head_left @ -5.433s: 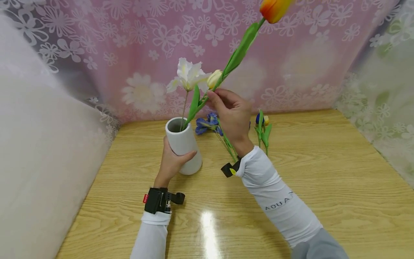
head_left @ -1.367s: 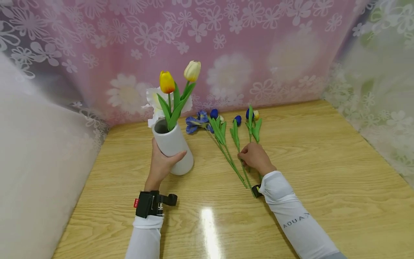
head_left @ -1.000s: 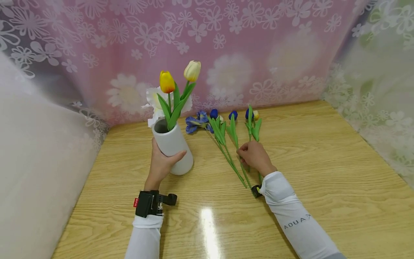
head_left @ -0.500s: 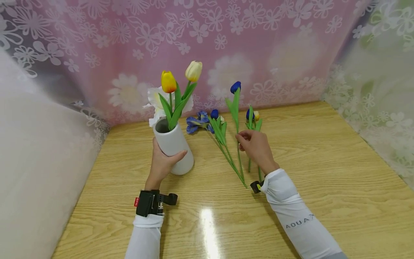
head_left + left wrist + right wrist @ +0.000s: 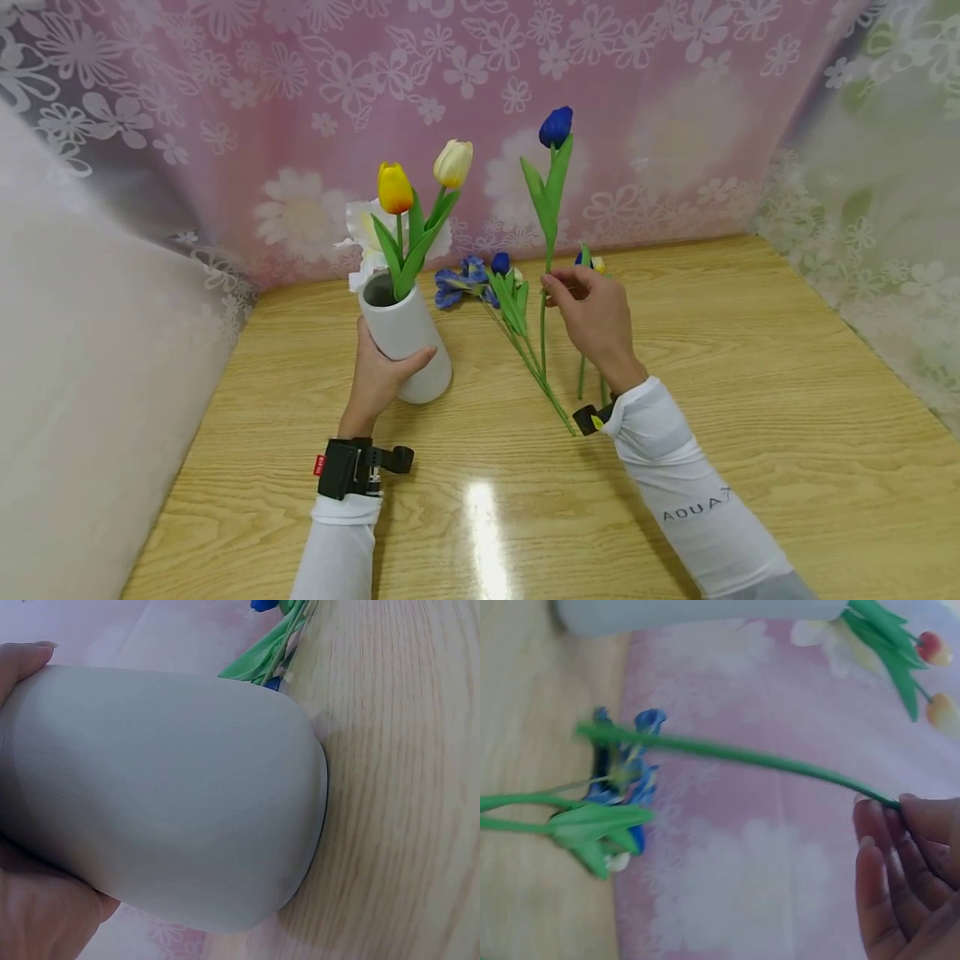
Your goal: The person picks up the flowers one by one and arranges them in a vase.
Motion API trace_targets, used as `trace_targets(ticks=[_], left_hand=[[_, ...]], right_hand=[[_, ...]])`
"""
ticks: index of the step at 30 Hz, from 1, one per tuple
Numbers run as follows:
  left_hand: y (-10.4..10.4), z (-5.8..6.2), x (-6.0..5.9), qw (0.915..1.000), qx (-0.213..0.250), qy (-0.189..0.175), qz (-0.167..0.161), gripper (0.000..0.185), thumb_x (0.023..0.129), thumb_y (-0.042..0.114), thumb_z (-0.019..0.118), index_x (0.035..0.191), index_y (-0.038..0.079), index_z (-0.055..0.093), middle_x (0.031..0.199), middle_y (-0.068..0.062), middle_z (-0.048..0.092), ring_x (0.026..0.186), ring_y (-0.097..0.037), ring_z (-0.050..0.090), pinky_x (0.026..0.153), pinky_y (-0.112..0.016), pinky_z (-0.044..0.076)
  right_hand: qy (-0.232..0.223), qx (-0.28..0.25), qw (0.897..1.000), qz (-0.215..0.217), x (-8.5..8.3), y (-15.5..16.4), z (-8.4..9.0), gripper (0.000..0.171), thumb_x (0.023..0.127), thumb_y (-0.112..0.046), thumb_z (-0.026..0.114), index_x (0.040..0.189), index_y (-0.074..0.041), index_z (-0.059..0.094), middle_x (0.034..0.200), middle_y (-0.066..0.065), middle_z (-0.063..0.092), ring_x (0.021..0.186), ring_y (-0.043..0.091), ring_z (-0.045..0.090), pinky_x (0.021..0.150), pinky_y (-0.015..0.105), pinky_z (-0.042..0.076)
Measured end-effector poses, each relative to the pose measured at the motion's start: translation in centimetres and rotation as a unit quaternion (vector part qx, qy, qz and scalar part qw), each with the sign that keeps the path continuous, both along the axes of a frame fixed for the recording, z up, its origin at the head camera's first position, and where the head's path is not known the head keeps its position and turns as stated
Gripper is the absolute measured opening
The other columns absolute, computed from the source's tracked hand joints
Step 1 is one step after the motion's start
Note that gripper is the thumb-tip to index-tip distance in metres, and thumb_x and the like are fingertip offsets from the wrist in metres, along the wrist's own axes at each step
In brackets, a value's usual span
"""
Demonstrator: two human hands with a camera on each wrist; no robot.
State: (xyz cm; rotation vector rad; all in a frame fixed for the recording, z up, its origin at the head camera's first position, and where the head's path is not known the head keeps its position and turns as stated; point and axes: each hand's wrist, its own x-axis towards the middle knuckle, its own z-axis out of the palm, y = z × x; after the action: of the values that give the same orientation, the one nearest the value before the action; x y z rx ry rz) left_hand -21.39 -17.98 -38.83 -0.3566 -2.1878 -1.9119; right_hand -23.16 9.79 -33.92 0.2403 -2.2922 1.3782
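My left hand (image 5: 381,375) grips the white vase (image 5: 420,358) round its side and holds it slightly tilted on the table. In the vase stand a yellow-orange tulip (image 5: 394,190), a cream tulip (image 5: 453,165) and a white iris-like flower (image 5: 363,237). My right hand (image 5: 596,312) pinches the green stem of a blue tulip (image 5: 556,127) between thumb and fingertips. This tulip is upright, its bloom high above the table; in the right wrist view its stem (image 5: 742,755) hangs free, the lower end pointing towards the table.
On the wooden table (image 5: 300,517) between vase and right hand lie a blue iris (image 5: 461,282) and tulips with green leaves (image 5: 512,304). More tulips (image 5: 597,264) lie partly hidden behind the right hand. A pink flowered curtain (image 5: 300,108) hangs behind the table.
The yellow-orange tulip, earlier in my right hand, now stands in the vase. My right hand has since pinched the blue tulip and lifted it off the table. The left hand keeps its grip.
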Motion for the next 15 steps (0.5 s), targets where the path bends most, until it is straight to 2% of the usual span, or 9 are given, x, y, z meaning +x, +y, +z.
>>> trace_targets(ticks=[4,6,11,15], left_hand=[[-0.1,-0.1,-0.1,1.0000,0.000,0.000,0.002,0.085,0.068,0.006,0.076,0.132,0.016,0.021,0.115,-0.008,0.043,0.101,-0.023,0.044,0.082,-0.044,0.038],[-0.1,-0.2,-0.1,1.0000,0.000,-0.001,0.003,0.085,0.068,0.006,0.076,0.132,0.016,0.020,0.115,-0.008,0.043,0.101,-0.023,0.044,0.082,-0.044,0.038],[-0.1,-0.3,-0.2,1.0000,-0.003,-0.001,0.003,0.086,0.068,0.007,0.076,0.133,0.016,0.020,0.115,-0.008,0.042,0.102,-0.023,0.044,0.082,-0.044,0.038],[-0.1,-0.2,-0.2,1.0000,-0.001,0.003,-0.001,0.086,0.069,0.006,0.075,0.133,0.016,0.020,0.115,-0.008,0.042,0.101,-0.023,0.044,0.081,-0.044,0.038]], right_hand=[[0.045,-0.067,0.996,0.024,0.0,-0.5,1.3,0.026,0.083,-0.031,0.061,0.093,-0.008,0.067,0.079,0.002,0.065,0.062,0.016,0.062,0.057,0.025,0.048],[0.070,-0.099,0.992,0.037,0.3,-0.8,2.2,0.023,0.083,-0.023,0.063,0.092,-0.003,0.067,0.079,0.006,0.065,0.062,0.021,0.062,0.059,0.025,0.049],[0.120,-0.173,0.976,0.063,1.6,-2.1,5.0,0.018,0.081,-0.007,0.064,0.090,0.009,0.064,0.080,0.018,0.064,0.064,0.028,0.062,0.063,0.028,0.051],[0.164,-0.207,0.961,0.080,2.2,-3.1,6.7,0.016,0.080,-0.002,0.064,0.086,0.012,0.062,0.079,0.021,0.064,0.063,0.028,0.063,0.062,0.030,0.051]])
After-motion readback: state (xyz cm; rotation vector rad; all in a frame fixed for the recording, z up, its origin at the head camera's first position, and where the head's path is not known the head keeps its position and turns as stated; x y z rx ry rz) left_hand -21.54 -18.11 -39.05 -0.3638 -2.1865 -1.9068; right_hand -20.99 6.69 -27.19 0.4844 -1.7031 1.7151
